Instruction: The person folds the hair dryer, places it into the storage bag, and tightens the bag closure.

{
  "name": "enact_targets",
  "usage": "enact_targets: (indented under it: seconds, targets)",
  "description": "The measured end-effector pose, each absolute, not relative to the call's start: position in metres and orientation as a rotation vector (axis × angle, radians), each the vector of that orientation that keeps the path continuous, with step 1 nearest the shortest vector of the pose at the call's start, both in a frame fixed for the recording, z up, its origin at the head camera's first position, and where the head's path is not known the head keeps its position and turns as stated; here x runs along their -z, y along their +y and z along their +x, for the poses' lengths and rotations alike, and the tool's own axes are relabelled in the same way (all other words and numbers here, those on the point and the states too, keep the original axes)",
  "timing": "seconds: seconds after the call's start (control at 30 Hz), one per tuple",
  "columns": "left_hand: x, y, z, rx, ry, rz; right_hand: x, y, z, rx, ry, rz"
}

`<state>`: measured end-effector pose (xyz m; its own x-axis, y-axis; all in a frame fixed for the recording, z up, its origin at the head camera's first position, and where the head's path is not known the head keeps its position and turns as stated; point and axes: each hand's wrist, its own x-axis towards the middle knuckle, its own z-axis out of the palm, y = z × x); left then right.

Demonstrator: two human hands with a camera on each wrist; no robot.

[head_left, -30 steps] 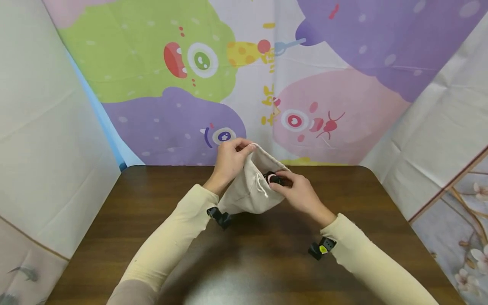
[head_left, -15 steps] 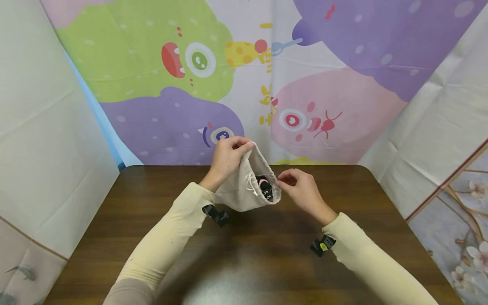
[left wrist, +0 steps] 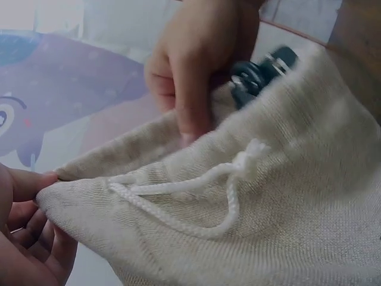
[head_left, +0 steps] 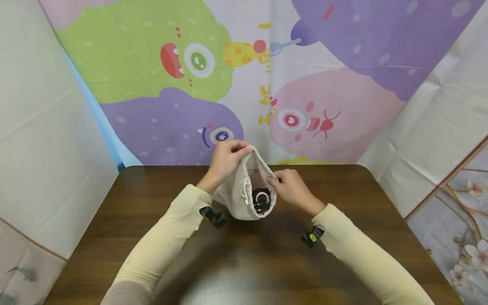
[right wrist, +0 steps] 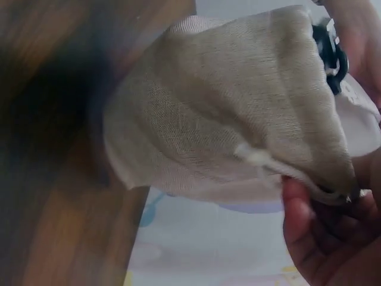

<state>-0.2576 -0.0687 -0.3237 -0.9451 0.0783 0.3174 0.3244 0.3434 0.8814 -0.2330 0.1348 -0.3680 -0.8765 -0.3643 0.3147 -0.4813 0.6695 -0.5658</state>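
Observation:
A beige cloth drawstring bag [head_left: 237,201] hangs tilted over the table in the head view, its mouth held wide. My left hand [head_left: 225,163] pinches the upper corner of the rim between thumb and fingers. On the other side, my right hand [head_left: 292,188] pinches the bag's right rim. Inside the mouth lies a black bundled cord [head_left: 262,200] with a pink ring; metal plug prongs show on it in the left wrist view. A knotted white drawstring [left wrist: 205,229] loops out of the hem. The lower part of the cord is hidden in the bag.
The dark wooden table [head_left: 244,262] spreads below both hands. Behind it hangs a cartoon-printed cloth [head_left: 251,76], with pale cloth walls left and right. A small black camera [head_left: 213,217] is strapped at the left wrist, another [head_left: 312,236] at the right.
My right hand let go of the black cord inside the bag, drew back, then took hold of the bag's right rim. The bag's mouth has turned more toward the head camera.

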Motion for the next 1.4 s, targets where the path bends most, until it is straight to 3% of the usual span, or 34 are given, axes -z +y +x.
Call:
enact_targets:
  seconds: [0.3,1.07,1.4]
  targets:
    - [0.328,-0.086,-0.261,1.469,-2.483,-0.477,0.353,0.139,-0.235,-1.226,-2.64,0.452]
    - [0.35,-0.104,-0.261,0.958,-2.707,-0.785,0.336,0.141,-0.233,-1.399,-2.618,0.33]
    - [0.365,-0.11,-0.257,0.827,-2.905,-0.522,0.329,0.143,-0.232,-1.481,-2.582,0.251]
